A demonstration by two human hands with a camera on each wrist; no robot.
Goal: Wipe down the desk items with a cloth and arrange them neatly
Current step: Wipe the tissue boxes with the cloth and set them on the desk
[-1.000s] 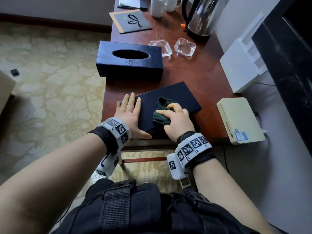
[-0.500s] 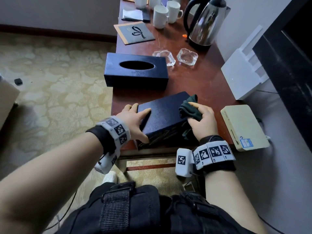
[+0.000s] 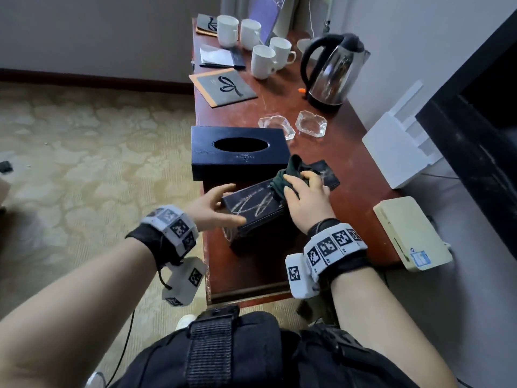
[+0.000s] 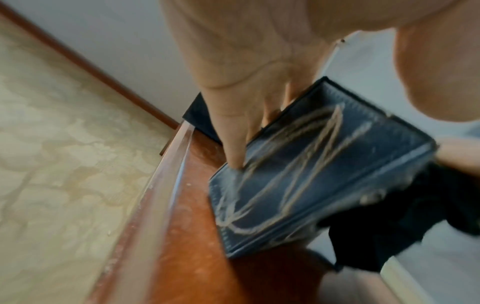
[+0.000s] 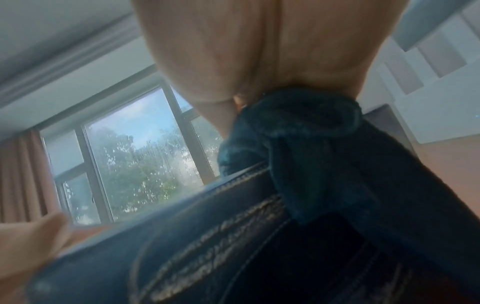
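A flat dark navy box point(image 3: 257, 208) is tipped up on the near part of the wooden desk point(image 3: 251, 270), its face streaked with pale dust turned toward me. My left hand point(image 3: 232, 204) holds its left end between thumb and fingers; the left wrist view shows those fingers point(image 4: 233, 144) lying on the streaked box point(image 4: 311, 174). My right hand point(image 3: 299, 180) grips a dark green cloth point(image 3: 288, 175) against the box's upper right edge. In the right wrist view the cloth point(image 5: 324, 154) drapes over the stitched box edge point(image 5: 182, 246).
A dark tissue box point(image 3: 240, 152) stands just behind. Farther back are two glass ashtrays point(image 3: 277, 126), a steel kettle point(image 3: 333, 71), several white mugs point(image 3: 263, 61) and a bow-printed mat point(image 3: 223, 86). A white router point(image 3: 397, 152) and a beige device point(image 3: 411, 233) sit at the right.
The navy box lay flat under my left palm; it has been tipped up, showing its dusty face. My right hand carried the cloth from the box's middle to its upper right edge.
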